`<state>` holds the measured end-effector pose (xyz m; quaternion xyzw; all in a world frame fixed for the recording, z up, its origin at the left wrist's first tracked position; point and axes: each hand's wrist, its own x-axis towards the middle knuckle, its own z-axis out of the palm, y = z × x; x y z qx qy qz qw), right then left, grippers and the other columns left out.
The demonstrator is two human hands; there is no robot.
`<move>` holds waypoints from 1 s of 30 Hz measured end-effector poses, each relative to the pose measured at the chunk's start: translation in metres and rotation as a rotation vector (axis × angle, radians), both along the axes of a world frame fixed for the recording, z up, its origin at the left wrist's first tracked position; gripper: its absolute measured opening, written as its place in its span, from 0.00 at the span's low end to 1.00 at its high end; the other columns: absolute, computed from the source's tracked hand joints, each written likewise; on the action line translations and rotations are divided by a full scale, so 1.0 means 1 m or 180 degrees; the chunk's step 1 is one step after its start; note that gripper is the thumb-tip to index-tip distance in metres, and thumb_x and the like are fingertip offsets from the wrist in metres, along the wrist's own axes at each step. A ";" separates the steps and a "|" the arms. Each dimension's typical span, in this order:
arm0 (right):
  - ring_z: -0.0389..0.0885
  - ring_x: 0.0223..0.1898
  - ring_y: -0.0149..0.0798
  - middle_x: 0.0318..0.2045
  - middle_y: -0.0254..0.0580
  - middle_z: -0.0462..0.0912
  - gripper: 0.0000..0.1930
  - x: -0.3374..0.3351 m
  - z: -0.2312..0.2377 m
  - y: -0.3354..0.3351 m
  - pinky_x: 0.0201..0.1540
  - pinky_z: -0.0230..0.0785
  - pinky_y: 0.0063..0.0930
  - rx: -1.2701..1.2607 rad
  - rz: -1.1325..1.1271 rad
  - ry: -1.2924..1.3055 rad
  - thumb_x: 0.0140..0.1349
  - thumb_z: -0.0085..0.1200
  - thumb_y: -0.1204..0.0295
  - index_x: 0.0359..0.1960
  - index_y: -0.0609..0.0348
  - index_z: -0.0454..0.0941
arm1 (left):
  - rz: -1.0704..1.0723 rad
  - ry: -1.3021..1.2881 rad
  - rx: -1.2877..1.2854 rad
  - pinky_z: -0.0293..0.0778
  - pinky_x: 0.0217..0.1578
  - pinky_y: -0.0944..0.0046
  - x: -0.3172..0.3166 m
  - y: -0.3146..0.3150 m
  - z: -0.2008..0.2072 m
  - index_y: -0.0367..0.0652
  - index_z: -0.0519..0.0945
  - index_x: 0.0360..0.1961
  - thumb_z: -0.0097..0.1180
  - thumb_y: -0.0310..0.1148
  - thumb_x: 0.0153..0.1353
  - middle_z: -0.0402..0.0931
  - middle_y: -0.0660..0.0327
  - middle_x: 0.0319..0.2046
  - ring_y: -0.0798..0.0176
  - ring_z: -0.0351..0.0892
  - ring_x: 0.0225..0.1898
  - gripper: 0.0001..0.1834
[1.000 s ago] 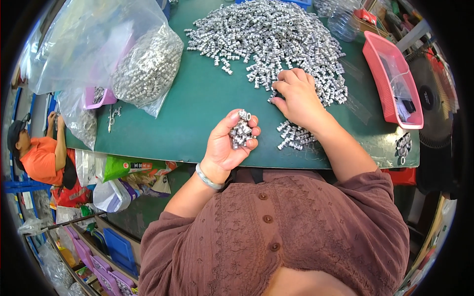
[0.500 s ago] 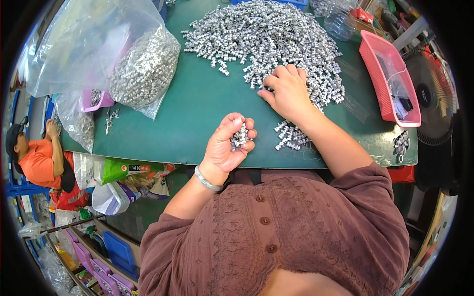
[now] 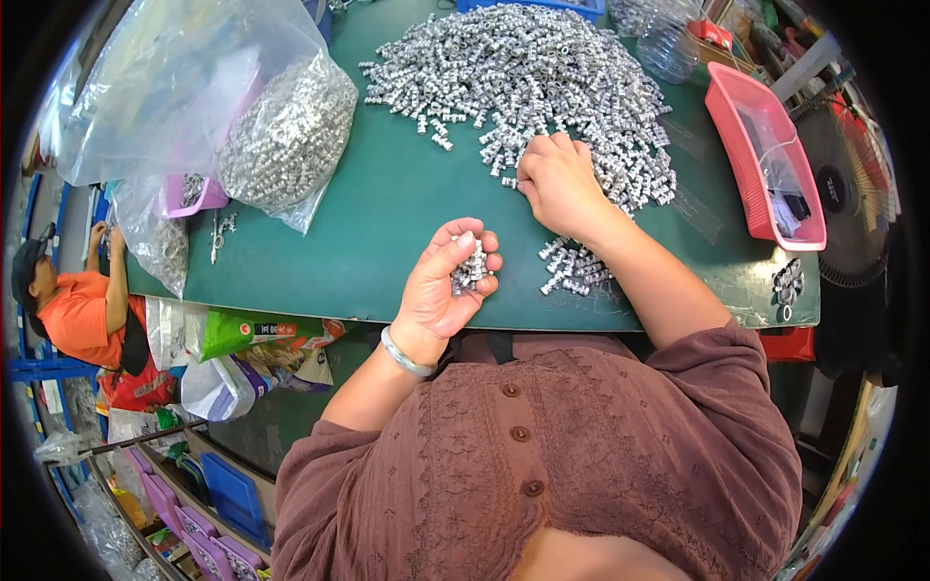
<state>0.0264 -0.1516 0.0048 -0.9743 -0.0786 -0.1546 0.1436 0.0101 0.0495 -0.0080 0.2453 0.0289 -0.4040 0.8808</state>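
Note:
Several small silvery metal fittings (image 3: 469, 270) lie cupped in my left hand (image 3: 441, 281), its fingers curled round them and the thumb on top. This hand is above the near edge of the green table (image 3: 387, 228). Farther off and to the right, my right hand (image 3: 564, 184) is at the near side of a large heap of the same fittings (image 3: 513, 73). Its fingers are bent and drawn together, and whatever is between the fingertips is hidden. A smaller group of fittings (image 3: 573, 267) lies beneath my right forearm.
Clear plastic bags of metal pieces (image 3: 286, 136) and a purple scoop-like container (image 3: 199, 196) are on the left. On the right stand a pink basket (image 3: 722, 97), a fan (image 3: 843, 189) and dark rings (image 3: 788, 283). Another person (image 3: 82, 315) in orange works at far left.
My right hand has shifted slightly nearer and its fingers have curled in more tightly. The left hand stays almost still round its fittings. The other person's arms have moved.

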 end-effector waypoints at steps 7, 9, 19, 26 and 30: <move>0.68 0.39 0.42 0.33 0.38 0.72 0.03 -0.009 0.015 -0.006 0.45 0.58 0.34 0.1258 0.1079 0.0115 0.50 0.50 0.77 0.26 0.59 0.69 | 0.0149 -0.0191 0.0200 0.67 0.22 0.72 -0.001 0.001 0.006 0.47 0.72 0.41 0.54 0.31 0.56 0.71 0.60 0.32 0.64 0.70 0.31 0.11; 0.68 0.40 0.41 0.34 0.39 0.72 0.02 -0.015 0.019 -0.003 0.45 0.59 0.33 0.1734 0.1442 0.0254 0.52 0.49 0.77 0.28 0.59 0.70 | 0.0200 -0.0283 0.0350 0.66 0.22 0.72 -0.001 -0.002 0.011 0.46 0.71 0.42 0.54 0.30 0.56 0.72 0.60 0.32 0.64 0.71 0.30 0.12; 0.67 0.41 0.41 0.35 0.39 0.72 0.03 -0.024 0.031 0.005 0.47 0.58 0.33 0.1697 0.1738 0.0168 0.53 0.49 0.76 0.29 0.60 0.72 | 0.0236 -0.0282 0.0711 0.65 0.20 0.74 0.000 -0.012 0.012 0.47 0.72 0.40 0.52 0.34 0.58 0.71 0.62 0.30 0.67 0.70 0.29 0.09; 0.66 0.44 0.41 0.36 0.38 0.72 0.07 -0.024 0.024 -0.017 0.47 0.55 0.36 0.0063 0.0770 -0.0097 0.46 0.56 0.72 0.29 0.58 0.76 | -0.0181 0.0700 -0.0369 0.63 0.19 0.74 0.004 -0.009 0.009 0.50 0.72 0.34 0.51 0.39 0.58 0.70 0.62 0.29 0.68 0.68 0.27 0.07; 0.65 0.46 0.40 0.37 0.36 0.72 0.10 -0.025 0.023 -0.016 0.48 0.55 0.36 -0.0453 0.0697 -0.0015 0.43 0.59 0.70 0.28 0.58 0.77 | -0.0201 0.0768 -0.0477 0.63 0.19 0.74 0.005 -0.008 0.009 0.49 0.71 0.33 0.51 0.40 0.59 0.69 0.63 0.29 0.68 0.68 0.27 0.08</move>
